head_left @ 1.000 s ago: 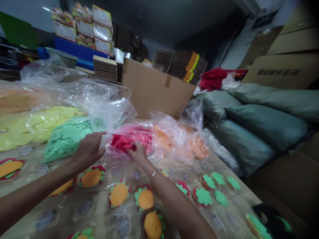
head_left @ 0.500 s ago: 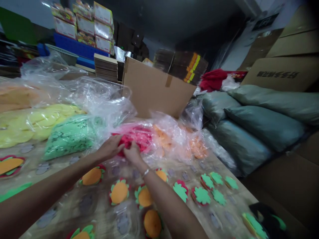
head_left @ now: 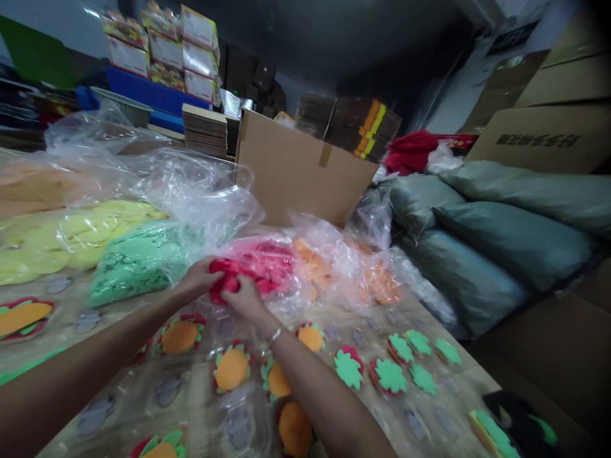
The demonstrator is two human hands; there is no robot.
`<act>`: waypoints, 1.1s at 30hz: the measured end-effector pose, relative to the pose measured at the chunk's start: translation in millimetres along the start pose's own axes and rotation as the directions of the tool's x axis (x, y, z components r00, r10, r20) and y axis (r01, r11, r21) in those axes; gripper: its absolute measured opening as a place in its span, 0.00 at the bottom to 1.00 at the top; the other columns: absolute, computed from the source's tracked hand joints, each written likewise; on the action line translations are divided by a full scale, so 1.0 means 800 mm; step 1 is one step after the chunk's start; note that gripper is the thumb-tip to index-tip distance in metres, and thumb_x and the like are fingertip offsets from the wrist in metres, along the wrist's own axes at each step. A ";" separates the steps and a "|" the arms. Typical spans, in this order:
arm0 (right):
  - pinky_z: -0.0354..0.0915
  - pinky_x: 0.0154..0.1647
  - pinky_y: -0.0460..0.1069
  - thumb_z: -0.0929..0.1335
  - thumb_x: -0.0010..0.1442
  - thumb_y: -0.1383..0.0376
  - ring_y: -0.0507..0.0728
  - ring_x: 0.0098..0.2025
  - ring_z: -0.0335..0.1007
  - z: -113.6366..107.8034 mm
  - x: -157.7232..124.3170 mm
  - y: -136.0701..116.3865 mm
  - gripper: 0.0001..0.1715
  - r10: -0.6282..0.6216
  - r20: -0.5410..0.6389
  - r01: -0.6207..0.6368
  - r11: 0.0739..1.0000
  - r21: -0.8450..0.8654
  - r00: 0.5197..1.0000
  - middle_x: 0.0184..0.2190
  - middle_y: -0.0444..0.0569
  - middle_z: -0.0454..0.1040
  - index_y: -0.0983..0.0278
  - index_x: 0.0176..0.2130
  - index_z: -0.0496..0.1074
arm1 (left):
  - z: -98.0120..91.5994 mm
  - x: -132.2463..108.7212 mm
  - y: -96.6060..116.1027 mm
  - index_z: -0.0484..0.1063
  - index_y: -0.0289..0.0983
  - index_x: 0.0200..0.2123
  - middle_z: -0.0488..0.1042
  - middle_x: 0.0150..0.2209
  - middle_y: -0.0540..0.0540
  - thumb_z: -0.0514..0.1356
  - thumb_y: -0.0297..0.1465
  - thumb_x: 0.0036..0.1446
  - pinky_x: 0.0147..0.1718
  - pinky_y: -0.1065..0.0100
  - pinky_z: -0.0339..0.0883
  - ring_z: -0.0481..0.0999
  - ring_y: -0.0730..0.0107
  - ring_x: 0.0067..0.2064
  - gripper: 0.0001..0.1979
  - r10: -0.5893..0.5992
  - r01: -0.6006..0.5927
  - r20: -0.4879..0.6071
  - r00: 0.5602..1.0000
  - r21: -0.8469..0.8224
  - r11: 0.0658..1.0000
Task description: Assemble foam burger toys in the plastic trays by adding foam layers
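Note:
My left hand and my right hand meet at the mouth of a clear plastic bag of red felt pieces. Both hands have their fingers curled around a small bunch of red pieces at the bag's near edge. A thin bracelet sits on my right wrist. Below the hands, stacked felt burger shapes with orange, green and red layers lie in rows on the table.
A green felt bag, a yellow felt bag and an orange felt bag lie beside the red one. An open cardboard box stands behind. Grey-green sacks pile up at right. Green-topped pieces lie right.
My left hand moved right from the green bag to the red bag and closed on the red pieces beside my right hand. The view shifted slightly.

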State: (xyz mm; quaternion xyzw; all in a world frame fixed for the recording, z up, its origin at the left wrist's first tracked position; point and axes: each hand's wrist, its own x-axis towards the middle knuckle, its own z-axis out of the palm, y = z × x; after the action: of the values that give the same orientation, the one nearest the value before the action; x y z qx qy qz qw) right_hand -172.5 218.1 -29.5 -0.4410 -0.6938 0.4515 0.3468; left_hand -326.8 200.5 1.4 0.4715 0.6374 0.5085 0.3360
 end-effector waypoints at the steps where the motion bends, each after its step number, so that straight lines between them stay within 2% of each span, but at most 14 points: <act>1: 0.61 0.32 0.44 0.72 0.41 0.68 0.50 0.29 0.63 -0.001 0.000 -0.001 0.11 0.034 0.004 -0.034 0.998 0.049 0.999 0.25 0.39 0.69 0.65 0.29 0.70 | 0.001 0.001 0.001 0.74 0.34 0.32 0.77 0.28 0.45 0.66 0.38 0.34 0.31 0.68 0.69 0.75 0.62 0.31 0.20 -0.023 0.023 -0.033 0.999 -0.007 1.000; 3: 0.60 0.29 0.43 0.71 0.40 0.70 0.49 0.27 0.62 -0.008 -0.002 -0.003 0.10 0.136 0.009 -0.135 0.963 0.234 0.991 0.23 0.38 0.68 0.65 0.28 0.69 | 0.002 0.002 0.005 0.72 0.33 0.31 0.75 0.26 0.44 0.62 0.37 0.38 0.28 0.65 0.68 0.74 0.61 0.28 0.16 -0.074 0.073 -0.093 0.993 -0.021 0.997; 6: 0.62 0.29 0.43 0.71 0.40 0.69 0.49 0.26 0.65 -0.029 -0.011 -0.010 0.11 0.243 0.066 -0.231 0.757 0.611 0.968 0.23 0.39 0.71 0.65 0.28 0.68 | 0.003 -0.010 0.019 0.72 0.32 0.38 0.77 0.34 0.38 0.62 0.33 0.40 0.36 0.59 0.72 0.77 0.53 0.37 0.19 -0.075 0.077 -0.210 0.975 0.002 0.997; 8: 0.64 0.31 0.44 0.73 0.39 0.67 0.49 0.27 0.67 -0.043 -0.024 -0.017 0.14 0.200 0.120 -0.222 0.630 0.744 0.972 0.25 0.41 0.73 0.65 0.29 0.69 | 0.007 -0.033 0.031 0.73 0.34 0.44 0.76 0.45 0.37 0.64 0.33 0.42 0.49 0.58 0.69 0.73 0.49 0.51 0.22 0.029 -0.022 -0.278 0.960 0.030 0.999; 10: 0.66 0.33 0.44 0.76 0.39 0.64 0.49 0.28 0.68 -0.052 -0.042 -0.026 0.17 0.096 0.149 -0.176 0.626 0.760 0.984 0.26 0.41 0.73 0.65 0.31 0.71 | 0.015 -0.067 0.043 0.75 0.38 0.45 0.73 0.52 0.40 0.66 0.32 0.45 0.58 0.62 0.63 0.66 0.52 0.60 0.20 0.103 -0.119 -0.225 0.969 -0.059 0.991; 13: 0.68 0.36 0.46 0.75 0.47 0.60 0.51 0.31 0.69 -0.059 -0.071 -0.036 0.16 -0.068 0.080 0.004 0.786 0.618 0.994 0.29 0.43 0.74 0.65 0.36 0.74 | 0.031 -0.122 0.056 0.79 0.37 0.34 0.78 0.45 0.40 0.67 0.27 0.46 0.53 0.64 0.69 0.73 0.55 0.53 0.08 -0.018 0.029 0.035 0.999 -0.331 0.943; 15: 0.68 0.41 0.47 0.72 0.54 0.60 0.53 0.38 0.71 -0.064 -0.090 -0.040 0.13 -0.201 -0.022 0.192 0.891 0.411 0.979 0.35 0.46 0.75 0.64 0.39 0.77 | 0.040 -0.151 0.063 0.79 0.34 0.31 0.79 0.39 0.39 0.64 0.25 0.51 0.46 0.65 0.74 0.77 0.59 0.44 0.03 -0.143 0.215 0.187 0.972 -0.454 0.865; 17: 0.68 0.47 0.48 0.70 0.58 0.62 0.54 0.45 0.70 -0.076 -0.109 -0.041 0.12 -0.352 -0.113 0.367 0.914 0.170 0.929 0.41 0.50 0.75 0.63 0.42 0.79 | 0.045 -0.170 0.072 0.78 0.31 0.32 0.79 0.35 0.39 0.59 0.22 0.57 0.41 0.67 0.76 0.78 0.65 0.38 0.07 -0.249 0.377 0.292 0.924 -0.576 0.726; 20: 0.67 0.52 0.50 0.67 0.64 0.63 0.55 0.50 0.69 -0.103 -0.141 -0.038 0.14 -0.585 -0.121 0.563 0.808 -0.175 0.802 0.47 0.52 0.72 0.60 0.47 0.79 | 0.047 -0.191 0.088 0.78 0.30 0.32 0.79 0.35 0.40 0.54 0.18 0.60 0.36 0.70 0.77 0.78 0.70 0.34 0.12 -0.389 0.503 0.330 0.860 -0.673 0.542; 22: 0.68 0.51 0.51 0.65 0.65 0.65 0.55 0.49 0.68 -0.122 -0.167 -0.034 0.15 -0.704 -0.053 0.649 0.680 -0.342 0.709 0.48 0.52 0.72 0.58 0.48 0.78 | 0.050 -0.204 0.096 0.77 0.30 0.31 0.79 0.34 0.41 0.53 0.18 0.61 0.32 0.70 0.77 0.78 0.70 0.31 0.13 -0.457 0.552 0.338 0.823 -0.665 0.504; 24: 0.68 0.48 0.52 0.64 0.66 0.66 0.55 0.47 0.68 -0.135 -0.195 -0.032 0.15 -0.746 -0.035 0.669 0.617 -0.415 0.666 0.49 0.53 0.72 0.57 0.47 0.78 | 0.060 -0.218 0.097 0.76 0.31 0.29 0.79 0.32 0.42 0.53 0.18 0.61 0.30 0.71 0.76 0.77 0.71 0.30 0.13 -0.461 0.567 0.351 0.815 -0.644 0.513; 26: 0.69 0.45 0.51 0.65 0.64 0.65 0.55 0.45 0.68 -0.140 -0.221 -0.031 0.14 -0.688 -0.145 0.596 0.699 -0.395 0.711 0.46 0.53 0.71 0.60 0.48 0.76 | 0.075 -0.233 0.094 0.76 0.32 0.29 0.79 0.32 0.44 0.57 0.19 0.59 0.29 0.73 0.75 0.77 0.71 0.30 0.10 -0.399 0.520 0.340 0.852 -0.642 0.563; 29: 0.68 0.36 0.47 0.71 0.58 0.60 0.52 0.35 0.67 -0.135 -0.253 -0.031 0.19 -0.355 -0.387 0.338 0.934 -0.115 0.851 0.36 0.47 0.69 0.63 0.47 0.70 | 0.101 -0.256 0.093 0.79 0.34 0.32 0.80 0.34 0.45 0.67 0.25 0.51 0.34 0.74 0.74 0.78 0.70 0.35 0.03 -0.246 0.391 0.310 0.918 -0.606 0.693; 33: 0.68 0.38 0.46 0.75 0.49 0.61 0.51 0.35 0.69 -0.134 -0.279 -0.031 0.27 0.011 -0.430 0.151 0.928 0.340 0.903 0.35 0.44 0.71 0.63 0.45 0.64 | 0.128 -0.285 0.105 0.80 0.35 0.37 0.81 0.37 0.46 0.76 0.38 0.36 0.39 0.76 0.72 0.78 0.69 0.40 0.22 -0.050 0.196 0.294 0.954 -0.493 0.847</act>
State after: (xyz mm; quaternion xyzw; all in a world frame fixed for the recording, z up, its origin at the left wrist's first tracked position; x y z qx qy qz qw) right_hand -2.9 40.8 13.1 -0.4307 -0.5210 0.4527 0.5814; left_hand -137.0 22.5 44.6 0.3865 0.4544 0.5689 0.5661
